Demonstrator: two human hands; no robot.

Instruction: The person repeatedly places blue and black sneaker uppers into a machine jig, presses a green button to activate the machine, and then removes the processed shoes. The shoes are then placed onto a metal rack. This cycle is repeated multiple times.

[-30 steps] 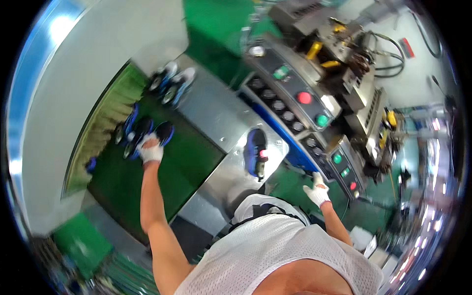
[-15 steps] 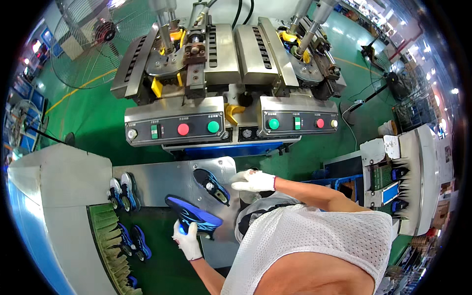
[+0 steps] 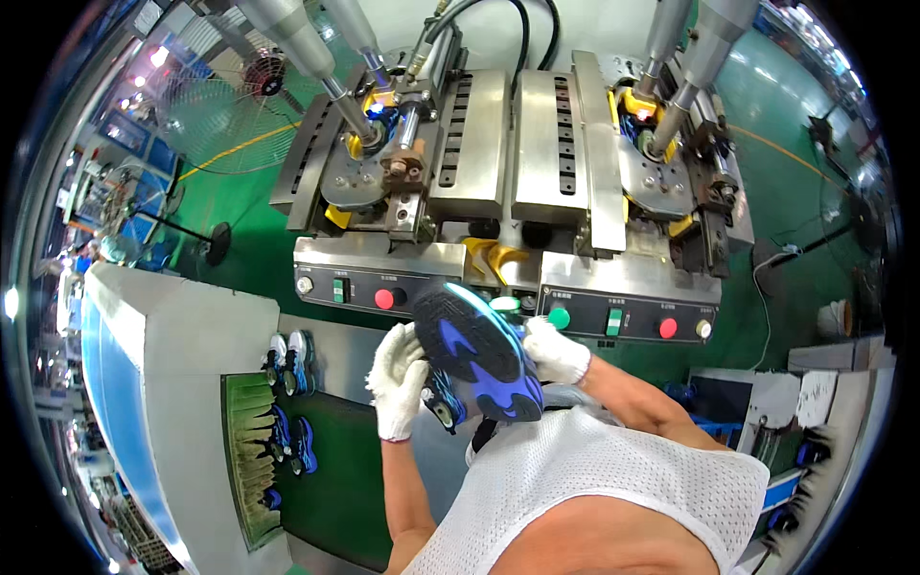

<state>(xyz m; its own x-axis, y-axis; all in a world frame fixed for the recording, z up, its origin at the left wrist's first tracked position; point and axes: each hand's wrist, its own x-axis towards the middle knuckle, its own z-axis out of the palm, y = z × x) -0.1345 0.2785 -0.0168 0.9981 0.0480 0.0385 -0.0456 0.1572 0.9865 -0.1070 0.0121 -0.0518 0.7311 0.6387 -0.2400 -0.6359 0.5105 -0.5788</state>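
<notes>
A blue, purple and black sports shoe (image 3: 479, 350) is held up in front of my body, tilted, with its patterned sole facing me. My right hand (image 3: 558, 352), in a white knit glove, is closed on the shoe's right edge; its fingertips are partly hidden behind it. On the other side my gloved left hand (image 3: 398, 374) has its fingers curled against the left edge of the sole. Below the raised shoe, a second sports shoe (image 3: 444, 404) rests on the metal tabletop (image 3: 335, 337), partly covered from sight.
Ahead stands a two-station press machine (image 3: 465, 144) with a button panel (image 3: 623, 318) at its front. On the left, several shoes (image 3: 302, 443) lie on a green conveyor belt (image 3: 335, 498) by a bristle curtain (image 3: 251, 450). A machine with dark bristles (image 3: 815, 460) stands at right.
The shoe has been lifted from over the tabletop toward the panel and turned sole toward me. My right hand has come to grip it. The camera view has shifted too.
</notes>
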